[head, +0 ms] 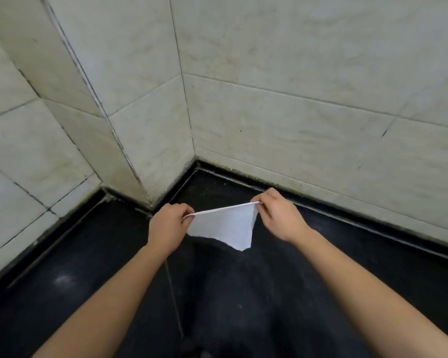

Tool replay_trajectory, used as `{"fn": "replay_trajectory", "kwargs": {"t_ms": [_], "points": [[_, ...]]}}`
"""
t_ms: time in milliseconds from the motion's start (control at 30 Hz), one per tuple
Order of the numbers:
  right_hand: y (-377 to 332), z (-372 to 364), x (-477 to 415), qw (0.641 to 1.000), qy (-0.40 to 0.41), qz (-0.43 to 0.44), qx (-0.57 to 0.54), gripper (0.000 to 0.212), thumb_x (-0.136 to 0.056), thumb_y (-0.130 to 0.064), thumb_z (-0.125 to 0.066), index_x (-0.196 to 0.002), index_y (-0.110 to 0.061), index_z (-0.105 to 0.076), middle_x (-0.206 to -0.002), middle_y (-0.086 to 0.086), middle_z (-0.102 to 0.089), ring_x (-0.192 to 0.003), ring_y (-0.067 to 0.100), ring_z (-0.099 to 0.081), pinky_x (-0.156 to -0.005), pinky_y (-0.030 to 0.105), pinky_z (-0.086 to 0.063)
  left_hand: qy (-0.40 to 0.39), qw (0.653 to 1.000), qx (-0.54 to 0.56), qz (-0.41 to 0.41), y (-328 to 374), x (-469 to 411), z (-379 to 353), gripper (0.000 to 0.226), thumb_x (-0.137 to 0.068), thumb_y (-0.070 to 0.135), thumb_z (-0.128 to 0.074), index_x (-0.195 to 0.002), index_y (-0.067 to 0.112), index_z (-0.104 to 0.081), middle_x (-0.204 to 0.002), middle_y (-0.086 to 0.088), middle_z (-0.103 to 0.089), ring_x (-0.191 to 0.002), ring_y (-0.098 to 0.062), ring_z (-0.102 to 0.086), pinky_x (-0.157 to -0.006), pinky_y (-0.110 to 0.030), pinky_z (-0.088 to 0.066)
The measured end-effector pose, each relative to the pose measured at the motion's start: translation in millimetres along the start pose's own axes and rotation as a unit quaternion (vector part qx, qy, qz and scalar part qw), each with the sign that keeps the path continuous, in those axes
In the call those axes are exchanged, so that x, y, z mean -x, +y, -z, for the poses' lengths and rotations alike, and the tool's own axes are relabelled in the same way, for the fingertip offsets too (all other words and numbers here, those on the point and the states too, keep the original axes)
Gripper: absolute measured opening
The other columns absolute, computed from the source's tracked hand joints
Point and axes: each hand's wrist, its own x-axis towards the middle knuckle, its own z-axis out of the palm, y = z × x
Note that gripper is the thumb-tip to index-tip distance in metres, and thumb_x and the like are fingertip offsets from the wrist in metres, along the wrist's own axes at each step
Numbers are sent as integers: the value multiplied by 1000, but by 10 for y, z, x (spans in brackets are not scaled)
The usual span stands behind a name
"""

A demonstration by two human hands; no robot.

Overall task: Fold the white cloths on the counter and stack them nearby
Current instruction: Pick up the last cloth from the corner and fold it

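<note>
Head view. Just below frame centre: white cloth (225, 228), held up off the black counter (88, 293), seemingly clear of it. Gripped at both top corners. Left hand (166, 226) at the cloth's 9 o'clock, fingers curled onto that corner. Right hand (279, 218) at its 2-3 o'clock, thumb & forefinger pinching the other corner. Top edge pulled taut betw. the two hands, running approx. 8 to 2 o'clock, right end a bit higher and farther out. Rest of cloth hanging toward 6 o'clock, tapering to a loose point on the right-hand side. Thick rim along the top edge, so prob. already doubled once; a judgement, not certain.

Key relation for next move: long axis lying hand to hand, one corner in each, neither hand nearer than the other. Prob. next: corners brought together for another fold, or cloth laid flat on the counter at 6 o'clock. Either way, both ends to be kept level to avoid a skewed fold.

Elsewhere: tiled wall (295, 99) at 12 and 10 o'clock, meeting in a corner. No stack or other cloths in view; stacking spot impossible to tell.
</note>
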Motion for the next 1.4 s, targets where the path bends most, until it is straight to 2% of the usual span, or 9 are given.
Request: {"fn": "replay_trajectory", "kwargs": {"t_ms": [233,433,633,767,867,1000,1200,1300,1400], "points": [[69,116,508,999,-4,-22,-37,18,-90,-21,-55,-96,-23,-71,-92,-4,-57,-82,19,-58,-79,35,-49,-6,995,69,68,206,587,18,1,-85,35,-72,-84,35,-72,-76,17,-67,-70,-4,-59,-60,-25,-40],[153,-66,591,984,36,-116,-127,13,-90,-19,-58,-95,-26,-69,-93,-7,-65,-84,12,-60,-75,26,-45,7,975,176,135,278,565,-96,9,-83,17,-74,-82,26,-73,-77,12,-69,-72,-6,-65,-71,-34,-57],[127,-89,433,955,125,-180,-198,18,-89,-18,-61,-87,-35,-66,-93,-16,-68,-83,1,-63,-71,11,-43,91,980,159,79,316,370,-119,12,-83,8,-71,-88,19,-71,-88,3,-66,-77,-14,-63,-76,-32,-52],[109,-153,523,956,141,-170,-192,20,-85,-19,-63,-81,-38,-64,-87,-13,-66,-78,3,-61,-70,10,-43,107,987,119,18,237,473,-175,18,-81,1,-70,-92,15,-70,-94,4,-63,-77,-9,-57,-73,-25,-48],[187,-335,763,967,79,-178,-163,14,-84,-22,-64,-83,-36,-65,-86,-11,-63,-78,5,-60,-71,19,-47,59,996,66,-18,134,764,-323,19,-80,1,-71,-95,13,-70,-98,0,-66,-81,-12,-60,-69,-28,-50],[312,-744,1210,976,-83,-179,-95,14,-87,-20,-63,-95,-29,-70,-97,-5,-63,-90,18,-63,-83,35,-52,-71,997,9,-24,-43,1344,-680,19,-81,0,-68,-96,10,-74,-102,-5,-70,-95,-27,-65,-72,-40,-56],[369,-1186,1736,946,-292,-138,1,22,-94,-24,-55,-112,-25,-67,-114,0,-59,-105,23,-60,-89,37,-51,-296,951,-79,-38,-221,2101,-1117,30,-94,13,-55,-118,22,-71,-122,2,-62,-113,-20,-55,-86,-33,-51],[393,-1239,1800,934,-339,-110,26,22,-93,-25,-53,-110,-26,-67,-113,-1,-59,-106,22,-60,-89,35,-50,-331,941,-65,-33,-284,2229,-1176,31,-96,16,-53,-121,28,-68,-122,6,-62,-112,-16,-53,-89,-30,-49],[438,-1224,1686,938,-321,-131,3,20,-92,-27,-57,-109,-28,-68,-106,-7,-57,-102,18,-59,-87,30,-49,-314,949,4,33,-338,2150,-1153,26,-93,18,-58,-116,24,-68,-115,5,-67,-104,-15,-58,-86,-28,-48]]}}
